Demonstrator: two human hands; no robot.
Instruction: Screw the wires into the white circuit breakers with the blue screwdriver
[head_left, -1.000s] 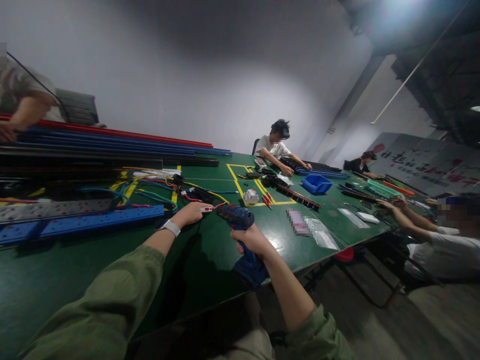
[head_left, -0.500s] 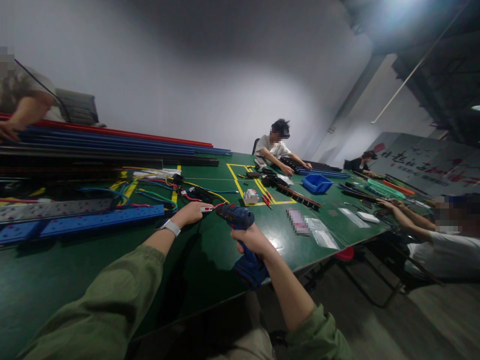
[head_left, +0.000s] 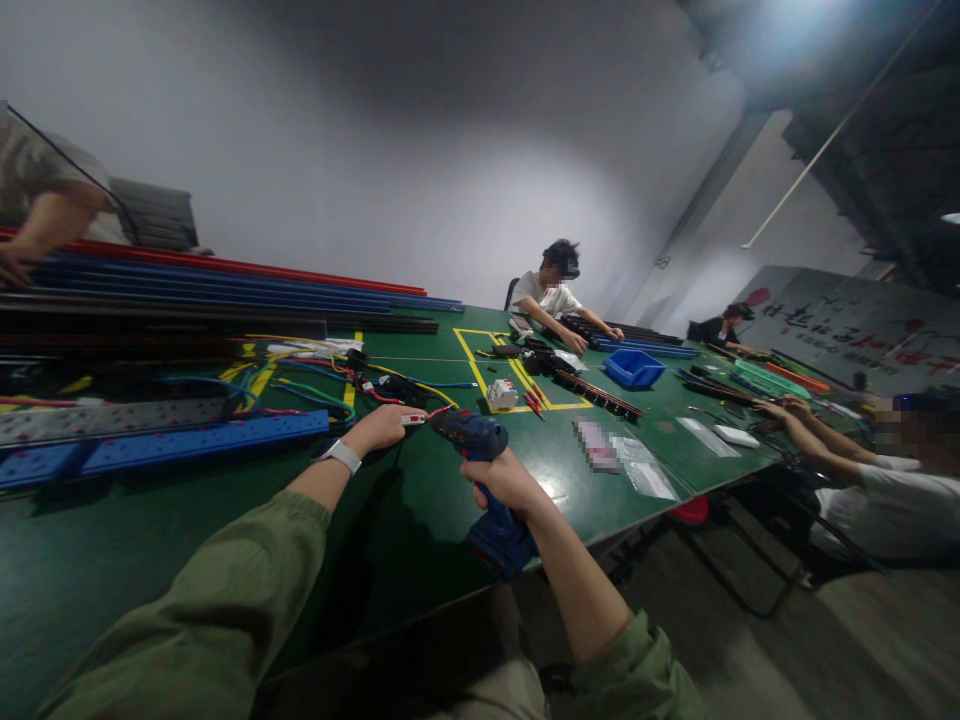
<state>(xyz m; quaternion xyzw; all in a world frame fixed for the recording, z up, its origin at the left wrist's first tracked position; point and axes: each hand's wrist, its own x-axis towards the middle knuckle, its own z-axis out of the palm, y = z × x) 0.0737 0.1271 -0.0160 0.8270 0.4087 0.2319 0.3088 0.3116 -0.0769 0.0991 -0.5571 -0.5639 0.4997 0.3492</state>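
Observation:
My right hand (head_left: 504, 482) is wrapped round the grip of a blue cordless screwdriver (head_left: 480, 470), whose nose points left at a small white and red part (head_left: 413, 419). My left hand (head_left: 384, 427) is closed on that part and pins it to the green table (head_left: 420, 520). A red wire runs from the part toward the tool's tip. A pale watch band (head_left: 341, 454) sits on my left wrist. Both sleeves are olive green.
Blue socket strips (head_left: 165, 445) and loose coloured wires (head_left: 300, 385) lie left of my hands. Long red, blue and black rails (head_left: 225, 290) are stacked at the back. A white breaker (head_left: 501, 394), a blue bin (head_left: 632, 367) and plastic bags (head_left: 645, 470) lie to the right. Other people work around the table.

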